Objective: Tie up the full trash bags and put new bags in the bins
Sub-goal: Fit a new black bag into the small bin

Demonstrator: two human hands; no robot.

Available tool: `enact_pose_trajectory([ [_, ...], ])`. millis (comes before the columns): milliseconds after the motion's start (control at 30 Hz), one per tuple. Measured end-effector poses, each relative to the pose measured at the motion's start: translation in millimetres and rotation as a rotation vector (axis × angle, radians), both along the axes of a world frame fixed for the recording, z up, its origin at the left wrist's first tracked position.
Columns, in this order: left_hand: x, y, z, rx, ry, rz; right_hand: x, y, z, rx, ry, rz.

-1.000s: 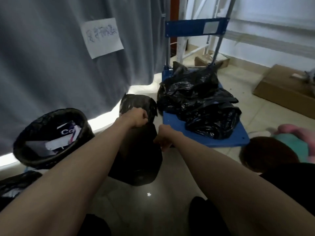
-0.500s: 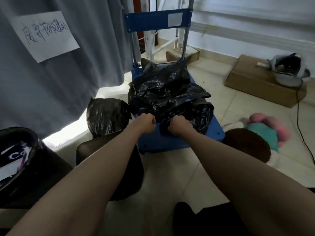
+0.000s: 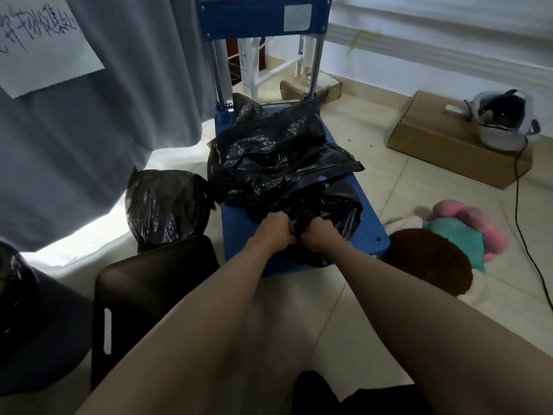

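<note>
**Trash bag gripped by 2 fists on the blue cart**

Trash bag [image 3: 326, 205], black and glossy, lies at the near end of the blue cart's deck [image 3: 239, 235], its bulk slumped low with its gathered plastic pulled toward the person. Its long axis cannot be told, since it merges with the other black bags behind it.

Nearest the camera, 2 bare forearms reach forward from the bottom of the frame and converge on the bag. Left of them stands a dark, unlined bin [image 3: 149, 295] with a slot handle in its side, and a second bin lined in black [image 3: 18, 310] sits at the left edge.

The left hand [image 3: 273, 233] and right hand [image 3: 321, 238] are both curled into tight fists, knuckles up, almost touching, each clenching a bunch of the bag's black plastic between them.

Beyond the hands, more loose black bags [image 3: 269, 157] are heaped on the cart. A tied, full bag [image 3: 164, 208] stands on the tile floor just left of the cart, by the grey curtain [image 3: 119, 100]. To the right lie a plush toy [image 3: 460, 235] and, farther off, a cardboard box [image 3: 443, 142] with a headset [image 3: 502, 121] on it.
</note>
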State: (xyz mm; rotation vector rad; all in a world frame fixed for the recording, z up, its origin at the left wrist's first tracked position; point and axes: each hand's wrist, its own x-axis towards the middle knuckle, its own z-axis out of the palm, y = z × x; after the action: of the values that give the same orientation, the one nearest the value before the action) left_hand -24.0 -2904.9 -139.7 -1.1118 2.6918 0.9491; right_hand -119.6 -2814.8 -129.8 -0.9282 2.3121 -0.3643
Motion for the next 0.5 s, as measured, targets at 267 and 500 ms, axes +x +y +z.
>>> enact_pose_trajectory([
  [267,33,-6,110,-0.109,0.395,0.063,15,7,79,-0.184,0.279,-0.102],
  [500,72,-7,218,-0.268,0.614,0.123,43,9,158,-0.13,0.556,-0.027],
])
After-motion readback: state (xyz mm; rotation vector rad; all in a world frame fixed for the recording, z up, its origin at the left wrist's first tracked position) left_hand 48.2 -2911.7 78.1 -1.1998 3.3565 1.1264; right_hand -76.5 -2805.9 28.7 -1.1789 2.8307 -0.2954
